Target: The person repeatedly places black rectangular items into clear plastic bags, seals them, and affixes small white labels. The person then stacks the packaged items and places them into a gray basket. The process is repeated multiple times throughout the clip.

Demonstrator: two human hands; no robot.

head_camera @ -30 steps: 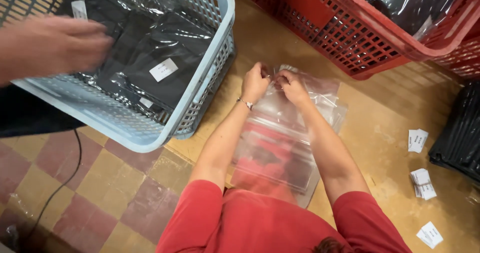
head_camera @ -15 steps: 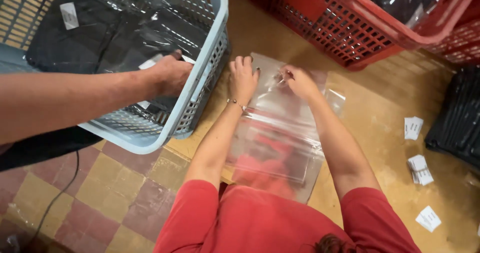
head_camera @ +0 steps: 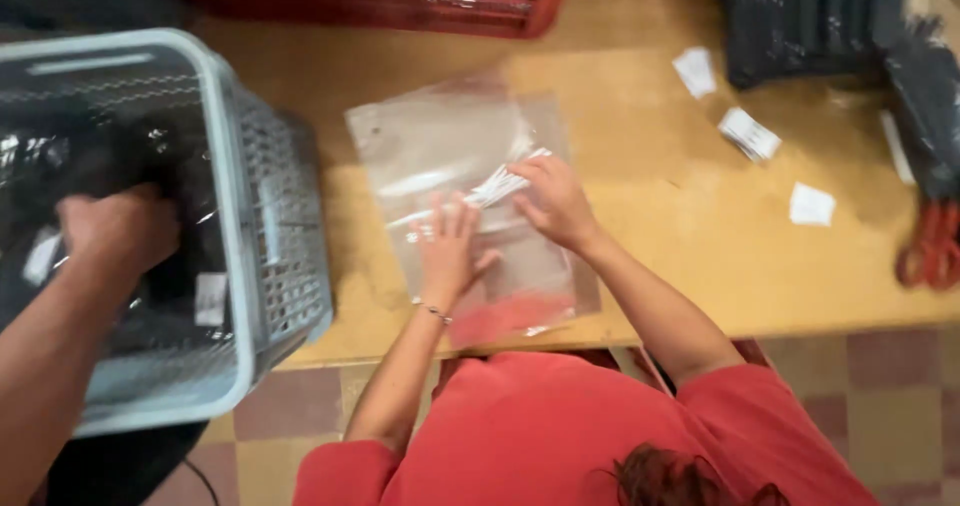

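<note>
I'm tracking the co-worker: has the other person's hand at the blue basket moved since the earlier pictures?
Yes. The other person's hand was on the blue basket's near rim; now it is down inside it, on the dark bagged items, away from that rim.

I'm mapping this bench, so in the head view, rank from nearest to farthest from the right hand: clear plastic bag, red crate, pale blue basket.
1. Clear plastic bag: under the right hand.
2. Red crate: beyond, at the table's far edge.
3. Pale blue basket: far left.
</note>
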